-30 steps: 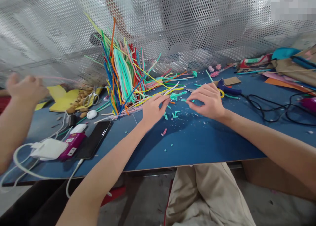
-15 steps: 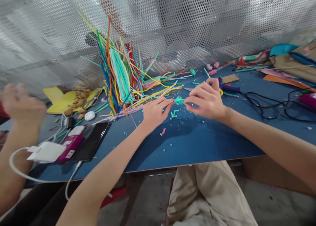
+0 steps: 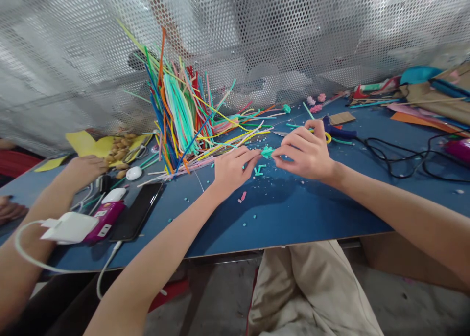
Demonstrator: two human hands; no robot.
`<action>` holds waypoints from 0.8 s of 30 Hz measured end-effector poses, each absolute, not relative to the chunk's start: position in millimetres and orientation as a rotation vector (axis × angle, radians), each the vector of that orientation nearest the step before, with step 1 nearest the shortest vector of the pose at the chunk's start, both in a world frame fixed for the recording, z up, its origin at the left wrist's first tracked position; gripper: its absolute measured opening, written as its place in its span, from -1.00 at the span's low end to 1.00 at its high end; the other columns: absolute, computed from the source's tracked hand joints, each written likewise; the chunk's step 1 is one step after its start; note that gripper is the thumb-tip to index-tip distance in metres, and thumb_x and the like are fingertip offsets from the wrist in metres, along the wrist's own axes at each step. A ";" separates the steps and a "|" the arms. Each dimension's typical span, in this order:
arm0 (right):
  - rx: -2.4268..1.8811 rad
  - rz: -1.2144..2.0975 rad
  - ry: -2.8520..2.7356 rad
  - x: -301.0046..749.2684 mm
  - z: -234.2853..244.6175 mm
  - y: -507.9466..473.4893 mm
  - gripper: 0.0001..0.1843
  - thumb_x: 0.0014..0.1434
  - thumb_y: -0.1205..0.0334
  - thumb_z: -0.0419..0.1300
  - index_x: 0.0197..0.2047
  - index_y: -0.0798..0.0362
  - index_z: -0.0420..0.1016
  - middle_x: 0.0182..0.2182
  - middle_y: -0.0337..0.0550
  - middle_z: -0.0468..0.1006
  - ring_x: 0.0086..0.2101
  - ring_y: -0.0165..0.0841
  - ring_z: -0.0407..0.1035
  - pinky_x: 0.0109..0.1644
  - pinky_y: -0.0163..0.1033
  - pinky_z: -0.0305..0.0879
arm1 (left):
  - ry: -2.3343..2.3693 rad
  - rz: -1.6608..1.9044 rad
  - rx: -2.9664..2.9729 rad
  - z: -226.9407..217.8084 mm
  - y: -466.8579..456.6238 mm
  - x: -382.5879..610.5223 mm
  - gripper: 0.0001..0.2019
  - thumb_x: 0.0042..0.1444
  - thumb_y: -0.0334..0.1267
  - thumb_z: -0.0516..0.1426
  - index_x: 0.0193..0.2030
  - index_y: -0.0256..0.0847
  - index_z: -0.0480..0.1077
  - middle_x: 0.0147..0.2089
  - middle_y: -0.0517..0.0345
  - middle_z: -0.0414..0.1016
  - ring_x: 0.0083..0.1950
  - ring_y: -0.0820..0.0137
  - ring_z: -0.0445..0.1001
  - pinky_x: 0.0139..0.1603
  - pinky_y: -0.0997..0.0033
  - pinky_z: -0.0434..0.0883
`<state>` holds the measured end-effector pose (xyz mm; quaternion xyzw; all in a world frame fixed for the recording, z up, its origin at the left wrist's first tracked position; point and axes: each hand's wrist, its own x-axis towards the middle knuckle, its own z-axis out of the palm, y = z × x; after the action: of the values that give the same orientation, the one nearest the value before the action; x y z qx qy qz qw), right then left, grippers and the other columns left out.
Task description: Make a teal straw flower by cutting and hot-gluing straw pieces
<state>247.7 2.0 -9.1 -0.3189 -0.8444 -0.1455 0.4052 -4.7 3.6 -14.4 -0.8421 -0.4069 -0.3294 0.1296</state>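
Note:
Between my two hands, above the blue table (image 3: 220, 238), is a small turquoise pipe-cleaner piece (image 3: 268, 152) with a bushy, layered shape. The fingertips of my left hand (image 3: 235, 170) pinch its left end. Thumb and fingers of my right hand (image 3: 303, 151) close on its right end. Just below lie short turquoise cut pieces (image 3: 260, 170) and a pink scrap (image 3: 242, 196). Scissors with yellow handles (image 3: 328, 137) lie behind my right hand, partly hidden by it.
A bundle of coloured pipe cleaners (image 3: 179, 116) stands at the back left. A phone (image 3: 137, 211) and purple power strip (image 3: 105, 223) lie left. A co-worker's hand (image 3: 86, 169) rests near brown lumps (image 3: 121, 147). A blue glue gun (image 3: 340, 130) with black cord lies right.
The co-worker's raised hand has come down to the table by the yellow paper. My hands keep their pinch on the turquoise piece and have barely shifted.

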 end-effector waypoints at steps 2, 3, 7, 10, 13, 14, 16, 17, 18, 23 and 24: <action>-0.795 -0.412 -2.131 247.7 -9.9 2.3 -0.81 0.37 0.04 0.11 -0.21 -0.19 0.54 -0.28 -0.24 0.50 -0.14 -0.25 0.36 0.19 0.14 0.08 | -1.183 -0.955 -2.445 -13.8 2.9 -4.4 -0.67 0.39 0.02 0.03 -0.01 0.05 0.59 -0.19 0.16 0.65 -0.21 0.35 0.60 -0.27 0.36 0.44; -0.789 -0.438 -2.129 247.6 -9.9 2.2 -0.81 0.37 0.05 0.11 -0.21 -0.19 0.54 -0.29 -0.25 0.50 -0.15 -0.25 0.36 0.19 0.14 0.08 | -1.185 -0.951 -2.445 -13.5 2.7 -4.4 -0.68 0.39 0.02 0.03 -0.01 0.05 0.59 -0.20 0.16 0.65 -0.21 0.34 0.59 -0.28 0.36 0.44; -0.783 -0.525 -2.123 246.9 -8.1 0.9 -0.81 0.37 0.07 0.11 -0.24 -0.16 0.51 -0.32 -0.25 0.51 -0.18 -0.27 0.35 0.17 0.12 0.09 | -1.169 -0.935 -2.436 -13.0 2.7 -5.4 -0.71 0.38 -0.01 0.05 -0.01 0.07 0.58 -0.21 0.17 0.65 -0.22 0.34 0.59 -0.29 0.34 0.42; -0.788 -0.529 -2.137 247.2 -8.0 0.7 -0.79 0.39 0.07 0.08 -0.24 -0.17 0.50 -0.30 -0.27 0.52 -0.18 -0.27 0.37 0.18 0.11 0.10 | -1.135 -0.924 -2.425 -13.3 2.5 -6.1 -0.73 0.37 -0.03 0.07 0.00 0.09 0.58 -0.22 0.18 0.64 -0.23 0.33 0.58 -0.29 0.33 0.41; -0.809 -0.455 -2.155 248.2 -10.4 2.3 -0.78 0.40 0.02 0.06 -0.20 -0.20 0.50 -0.27 -0.25 0.53 -0.14 -0.24 0.38 0.21 0.12 0.10 | -1.135 -0.926 -2.427 -13.4 1.6 -6.0 -0.73 0.37 -0.02 0.07 0.00 0.09 0.58 -0.23 0.17 0.63 -0.22 0.31 0.59 -0.26 0.30 0.42; -0.816 -0.436 -2.157 248.5 -11.4 2.9 -0.78 0.40 0.01 0.05 -0.19 -0.21 0.51 -0.26 -0.25 0.53 -0.13 -0.23 0.38 0.22 0.12 0.10 | -1.147 -0.935 -2.434 -13.3 1.3 -5.8 -0.73 0.36 -0.01 0.07 -0.01 0.08 0.58 -0.23 0.17 0.63 -0.21 0.31 0.59 -0.25 0.29 0.43; -0.822 -0.428 -2.163 248.8 -12.6 3.7 -0.77 0.40 -0.01 0.05 -0.17 -0.21 0.51 -0.25 -0.24 0.54 -0.14 -0.22 0.38 0.22 0.13 0.09 | -1.171 -0.969 -2.459 -13.0 0.6 -5.1 -0.73 0.36 0.00 0.08 -0.02 0.08 0.58 -0.23 0.16 0.63 -0.21 0.31 0.59 -0.22 0.28 0.44; -0.821 -0.440 -2.165 248.7 -12.7 3.7 -0.78 0.40 -0.01 0.05 -0.16 -0.21 0.51 -0.24 -0.24 0.55 -0.14 -0.22 0.37 0.21 0.13 0.09 | -1.179 -0.987 -2.472 -12.8 0.5 -4.8 -0.74 0.35 0.00 0.09 -0.03 0.09 0.58 -0.23 0.16 0.62 -0.21 0.31 0.59 -0.22 0.28 0.44; -0.816 -0.460 -2.167 248.4 -12.4 3.5 -0.78 0.40 0.00 0.06 -0.16 -0.21 0.51 -0.23 -0.25 0.55 -0.14 -0.23 0.37 0.21 0.12 0.09 | -1.183 -1.002 -2.479 -12.7 0.4 -4.5 -0.74 0.35 0.00 0.09 -0.03 0.09 0.59 -0.24 0.16 0.62 -0.22 0.31 0.59 -0.22 0.28 0.45; -0.760 -0.587 -2.129 244.4 -8.3 -0.1 -0.87 0.37 0.10 0.11 -0.17 -0.19 0.50 -0.25 -0.30 0.55 -0.19 -0.28 0.37 0.15 0.06 0.08 | -1.157 -0.979 -2.441 -12.7 0.2 -3.7 -0.75 0.36 -0.02 0.10 -0.03 0.06 0.59 -0.24 0.16 0.63 -0.23 0.32 0.59 -0.24 0.30 0.44; -0.743 -0.609 -2.108 243.5 -7.5 -0.7 -0.89 0.36 0.10 0.13 -0.16 -0.18 0.49 -0.27 -0.31 0.55 -0.22 -0.30 0.36 0.13 0.05 0.08 | -1.153 -0.962 -2.433 -12.7 0.0 -3.5 -0.74 0.37 -0.02 0.08 -0.03 0.05 0.58 -0.23 0.17 0.63 -0.23 0.32 0.59 -0.24 0.31 0.44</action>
<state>243.5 -0.7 -7.5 -0.2938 -0.8336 -0.2407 0.4011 -3.5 0.0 -12.7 -0.8426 -0.3992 -0.3330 0.1407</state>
